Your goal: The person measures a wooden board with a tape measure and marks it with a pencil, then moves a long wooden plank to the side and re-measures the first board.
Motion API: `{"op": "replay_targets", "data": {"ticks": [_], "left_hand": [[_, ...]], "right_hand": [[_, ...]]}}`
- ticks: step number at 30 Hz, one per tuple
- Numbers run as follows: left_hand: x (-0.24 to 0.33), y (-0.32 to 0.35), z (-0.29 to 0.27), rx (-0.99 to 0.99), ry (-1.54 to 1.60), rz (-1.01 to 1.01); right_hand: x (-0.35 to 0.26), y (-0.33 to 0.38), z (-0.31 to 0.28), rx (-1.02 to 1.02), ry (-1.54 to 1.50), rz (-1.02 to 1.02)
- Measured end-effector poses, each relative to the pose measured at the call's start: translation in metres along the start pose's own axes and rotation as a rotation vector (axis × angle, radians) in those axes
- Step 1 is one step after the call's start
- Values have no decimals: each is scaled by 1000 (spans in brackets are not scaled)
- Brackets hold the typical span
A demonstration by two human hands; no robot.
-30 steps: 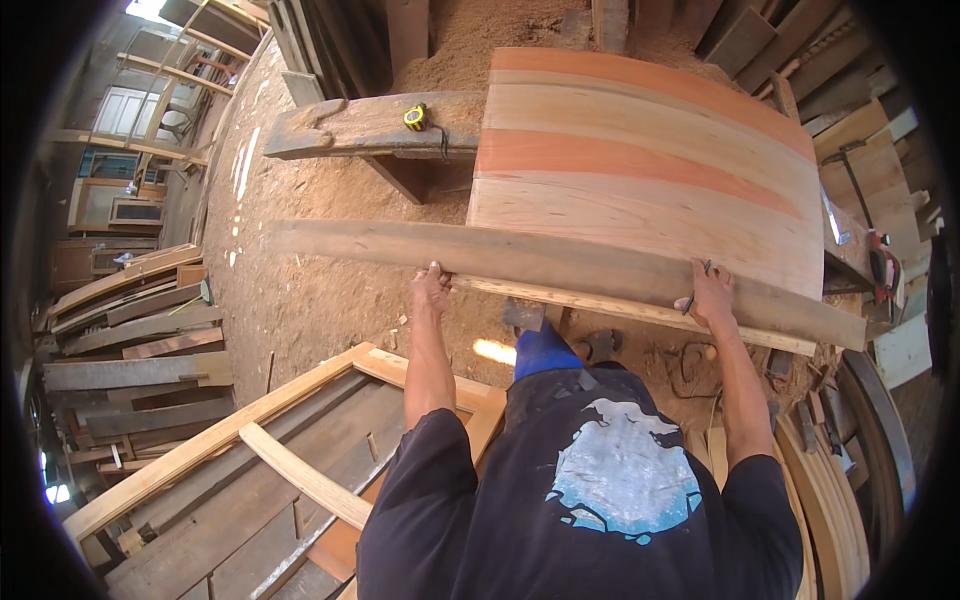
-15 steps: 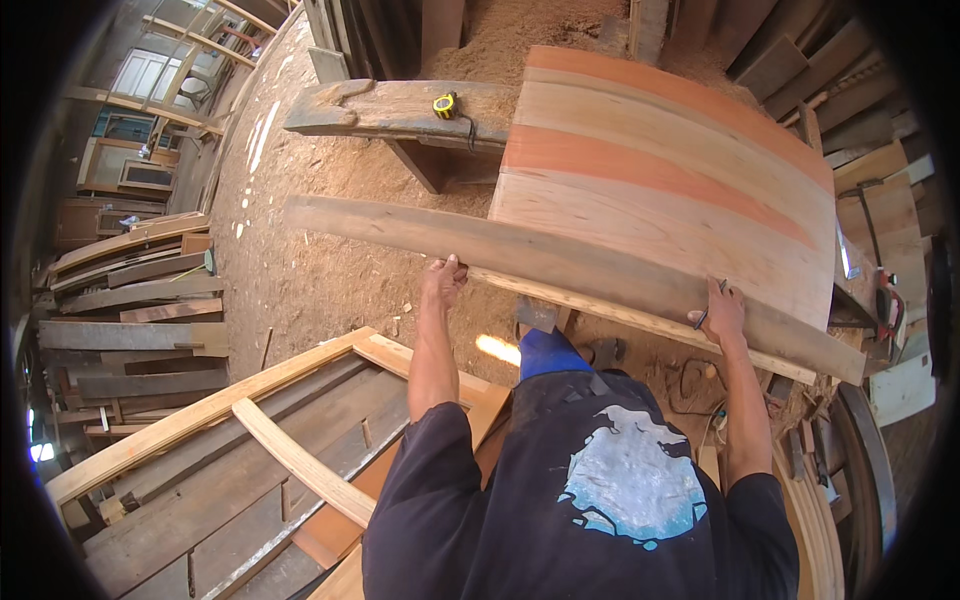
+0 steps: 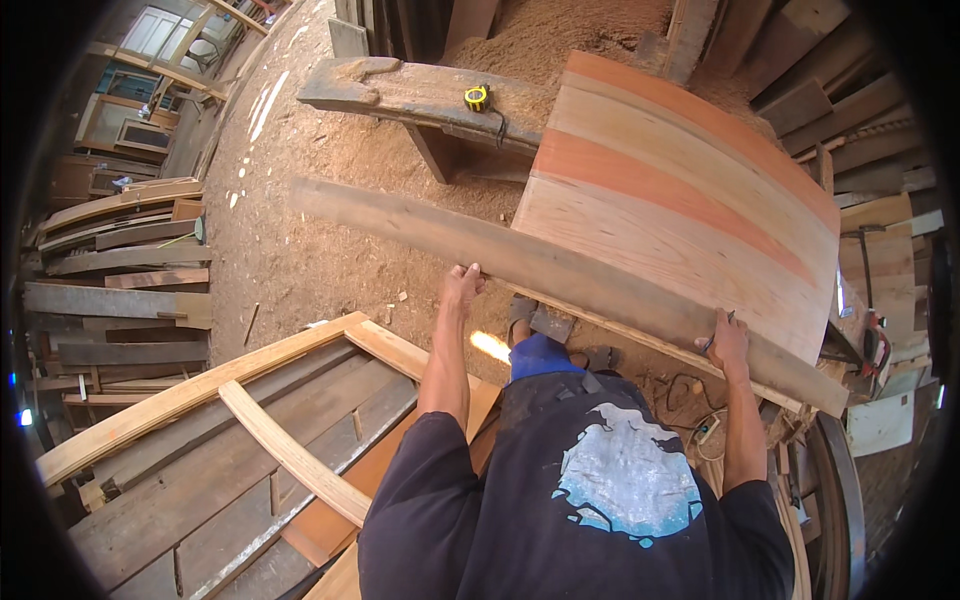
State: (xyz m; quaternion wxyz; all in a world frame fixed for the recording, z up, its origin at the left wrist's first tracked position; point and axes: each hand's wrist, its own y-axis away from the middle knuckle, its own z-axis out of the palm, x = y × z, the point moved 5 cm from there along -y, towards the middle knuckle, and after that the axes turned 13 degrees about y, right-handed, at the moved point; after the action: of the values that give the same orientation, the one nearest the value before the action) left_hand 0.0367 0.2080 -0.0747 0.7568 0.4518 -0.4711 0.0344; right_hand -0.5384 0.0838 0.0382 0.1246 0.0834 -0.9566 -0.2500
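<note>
A long grey-brown wooden board (image 3: 590,270) lies slantwise in front of me along the near edge of a wide wooden panel (image 3: 690,215) with orange and pale bands. My left hand (image 3: 462,287) grips the board's near edge left of the panel, with the thumb on top and the other fingers partly hidden. Farther right, my right hand (image 3: 730,345) is closed on the same edge. A thin dark pencil or pen (image 3: 708,343) sticks out between its fingers. Under the board shows a paler strip of wood (image 3: 640,342).
A yellow tape measure (image 3: 477,98) rests on a thick beam (image 3: 400,100) beyond the board. At lower left stands a pale wooden frame (image 3: 200,395). Stacked planks (image 3: 130,265) line the left, more lean at the right near a red-handled clamp (image 3: 876,345). Sawdust covers the ground.
The view has turned slightly, shifting the beam and tape measure rightward in the picture. The board appears to have slid a little left against the panel; both hands keep their hold on it.
</note>
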Motion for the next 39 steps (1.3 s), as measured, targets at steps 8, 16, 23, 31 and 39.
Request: {"op": "replay_targets", "data": {"ticks": [8, 16, 23, 31, 39], "left_hand": [[4, 7, 4, 26, 30, 70], [1, 7, 5, 8, 77, 112], [-6, 5, 5, 56, 76, 110], [-13, 0, -4, 70, 110, 118], [5, -1, 22, 48, -63, 112]], "right_hand": [[4, 8, 14, 69, 2, -16], [1, 17, 7, 77, -47, -5], [8, 15, 14, 71, -47, 10], [3, 16, 16, 108, -20, -2], [12, 25, 28, 237, 7, 79]]}}
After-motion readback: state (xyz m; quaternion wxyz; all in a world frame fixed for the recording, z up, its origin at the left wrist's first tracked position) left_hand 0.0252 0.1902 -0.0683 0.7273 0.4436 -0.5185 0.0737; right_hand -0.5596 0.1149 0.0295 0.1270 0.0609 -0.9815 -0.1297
